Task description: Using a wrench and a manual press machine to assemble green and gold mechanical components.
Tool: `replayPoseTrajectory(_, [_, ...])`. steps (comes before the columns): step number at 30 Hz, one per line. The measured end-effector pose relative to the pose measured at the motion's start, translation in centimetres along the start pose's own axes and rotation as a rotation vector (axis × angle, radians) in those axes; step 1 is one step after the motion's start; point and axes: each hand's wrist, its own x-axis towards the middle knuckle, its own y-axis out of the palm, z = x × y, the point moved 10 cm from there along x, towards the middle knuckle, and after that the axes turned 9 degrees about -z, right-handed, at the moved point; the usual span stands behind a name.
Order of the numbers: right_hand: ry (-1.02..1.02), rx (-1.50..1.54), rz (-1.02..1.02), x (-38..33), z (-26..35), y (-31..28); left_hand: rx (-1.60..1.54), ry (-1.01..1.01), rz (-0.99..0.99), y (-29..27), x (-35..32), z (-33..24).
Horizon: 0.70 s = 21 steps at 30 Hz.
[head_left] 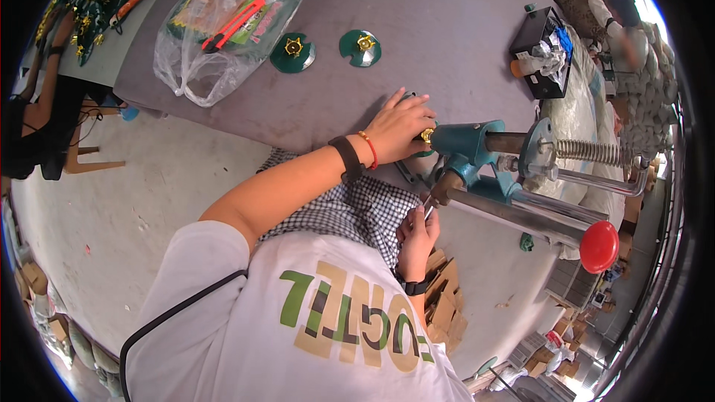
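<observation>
A seated worker is pressing the left hand (398, 128) over a small gold-and-green fitting (427, 135) at the nose of a teal metal hand press (477, 150) on the grey table (417, 37); the right hand (418, 238), fingers curled, is pinching its red-knobbed lever's (536, 216) base, apparently readying a stroke; two green discs with gold centres (328, 50) are lying nearby.

Press at the table edge, discs behind.
Left hand (398, 128) rests on the table (432, 37) against the press (477, 145); two discs (293, 53) lie beyond it, bag (223, 26) further left.
</observation>
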Motion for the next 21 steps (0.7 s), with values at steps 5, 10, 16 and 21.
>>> replayPoseTrajectory(5, [-0.009, -0.012, -0.003, 0.3, -0.1, 0.2, -0.142, 0.008, 0.014, 0.3, 0.5, -0.2])
replayPoseTrajectory(10, [-0.045, -0.002, -0.028, 0.5, 0.3, 0.0, -0.047, -0.037, 0.16, 0.8, 0.6, 0.3])
replayPoseTrajectory(16, [-0.037, -0.014, -0.025, 0.7, 0.1, 0.0, -0.068, -0.041, 0.156, 0.7, 0.4, 0.7])
replayPoseTrajectory(21, [-0.028, 0.018, -0.04, 0.8, -0.1, -0.2, -0.14, -0.03, 0.13, 0.7, 0.4, 0.8])
